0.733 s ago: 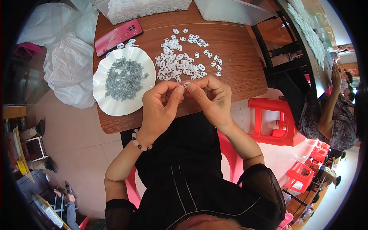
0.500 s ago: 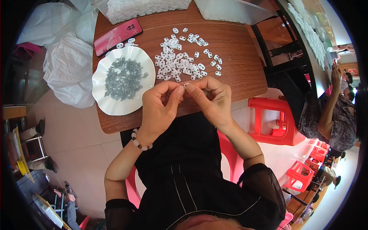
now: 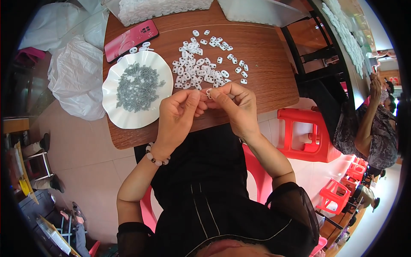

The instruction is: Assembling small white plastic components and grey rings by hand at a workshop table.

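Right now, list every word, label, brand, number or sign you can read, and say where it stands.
No text is readable in this view.
Pink rectangular phone with a pale pattern: any lettering is too small to read.
Small red patch near the right edge: any writing is too blurred.

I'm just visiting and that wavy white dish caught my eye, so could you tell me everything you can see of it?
The dish is white and glossy, with a scalloped, wavy rim; whether it's ceramic or plastic, I can't tell. It lies flat on the brown table, reaching its left edge, just nearer than the pink phone. A heap of small grey ribbed pieces covers its middle. The left hand is close to its right rim.
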